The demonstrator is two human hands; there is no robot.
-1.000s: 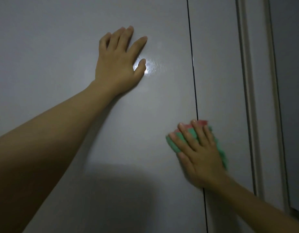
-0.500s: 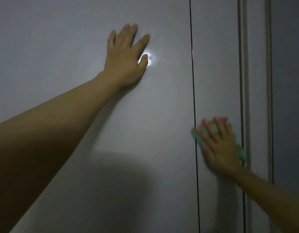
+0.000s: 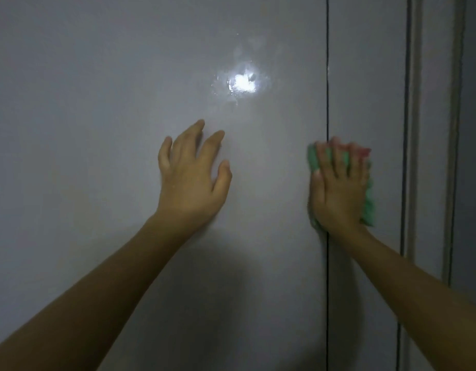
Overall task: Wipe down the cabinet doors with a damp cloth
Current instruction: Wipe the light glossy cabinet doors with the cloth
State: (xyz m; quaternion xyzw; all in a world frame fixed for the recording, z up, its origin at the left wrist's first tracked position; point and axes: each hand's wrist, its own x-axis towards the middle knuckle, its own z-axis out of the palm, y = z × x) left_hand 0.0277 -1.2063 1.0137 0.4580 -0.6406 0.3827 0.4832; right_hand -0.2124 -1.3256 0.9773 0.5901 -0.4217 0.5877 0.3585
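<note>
Two glossy grey cabinet doors fill the view: a wide left door (image 3: pixel 97 129) and a narrower right door (image 3: pixel 365 76), split by a thin dark gap. My left hand (image 3: pixel 190 180) lies flat on the left door with its fingers spread and straight. My right hand (image 3: pixel 337 191) presses a green cloth with a pink edge (image 3: pixel 368 207) flat against the doors, right over the gap, fingers straight on top of it. Most of the cloth is hidden under the hand.
A bright light reflection with wet streaks (image 3: pixel 243 83) shows on the left door above my left hand. A vertical frame strip (image 3: pixel 413 129) borders the right door, and a darker panel (image 3: pixel 472 129) lies beyond it.
My left hand has slid down the door, uncovering the bright wet spot. My right hand with the cloth has moved left, back onto the gap between the doors.
</note>
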